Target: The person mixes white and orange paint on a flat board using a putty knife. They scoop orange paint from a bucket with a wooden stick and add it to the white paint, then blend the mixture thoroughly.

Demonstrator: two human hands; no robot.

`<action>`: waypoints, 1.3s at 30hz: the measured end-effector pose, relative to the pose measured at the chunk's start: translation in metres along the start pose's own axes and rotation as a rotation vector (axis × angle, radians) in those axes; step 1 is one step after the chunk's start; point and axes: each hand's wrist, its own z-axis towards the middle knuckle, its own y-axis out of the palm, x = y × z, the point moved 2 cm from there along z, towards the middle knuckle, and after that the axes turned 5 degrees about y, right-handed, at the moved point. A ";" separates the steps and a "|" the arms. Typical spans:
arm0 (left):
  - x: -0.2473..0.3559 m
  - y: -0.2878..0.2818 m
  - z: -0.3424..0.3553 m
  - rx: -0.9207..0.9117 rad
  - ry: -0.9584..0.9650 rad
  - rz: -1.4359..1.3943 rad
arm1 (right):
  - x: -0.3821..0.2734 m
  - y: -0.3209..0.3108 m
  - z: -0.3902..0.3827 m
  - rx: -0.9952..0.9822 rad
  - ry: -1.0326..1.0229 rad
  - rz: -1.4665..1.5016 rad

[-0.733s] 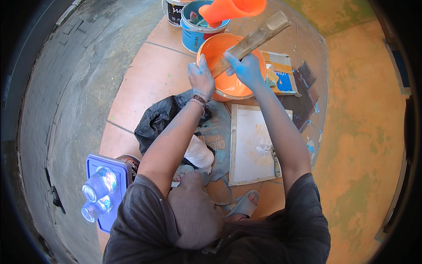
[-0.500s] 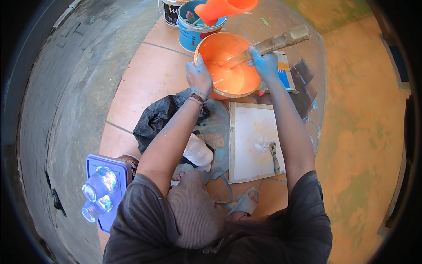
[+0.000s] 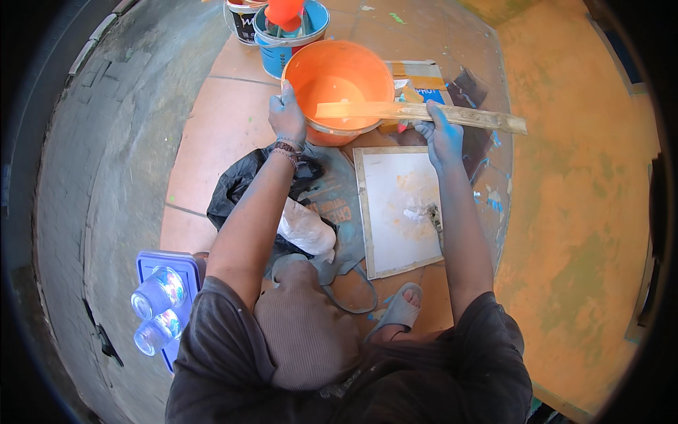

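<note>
An orange bucket (image 3: pixel 337 136) with orange paint in the bottom stands in front of me. My left hand (image 3: pixel 287 118) is closed on its left rim, thumb up along the edge. In my right hand (image 3: pixel 441 138), the fingers wrap round a long flat wooden stick (image 3: pixel 487 119). This stick is nearly level over the bucket's mouth, its left end coated in orange paint and its bare end pointing right. Whether it touches the rim I cannot tell. Nearer me lies a white framed board (image 3: pixel 395 233) with smears and a scraper (image 3: pixel 435 218) on it, partly behind my right forearm.
Behind the bucket are a blue pail (image 3: pixel 277 58) with a bright orange object above it and a black-and-white pail (image 3: pixel 244 28). A black plastic bag (image 3: pixel 229 185) and a white bundle (image 3: pixel 307 230) lie before my feet. Clear cups (image 3: pixel 157 293) rest on a purple lid (image 3: pixel 152 263) at left.
My right hand has lifted the stick out of the paint and swung it level over the bucket. My left hand has stayed on the rim.
</note>
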 end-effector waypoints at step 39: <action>-0.045 -0.031 0.007 0.105 -0.035 0.146 | 0.013 -0.035 -0.033 0.039 -0.051 0.451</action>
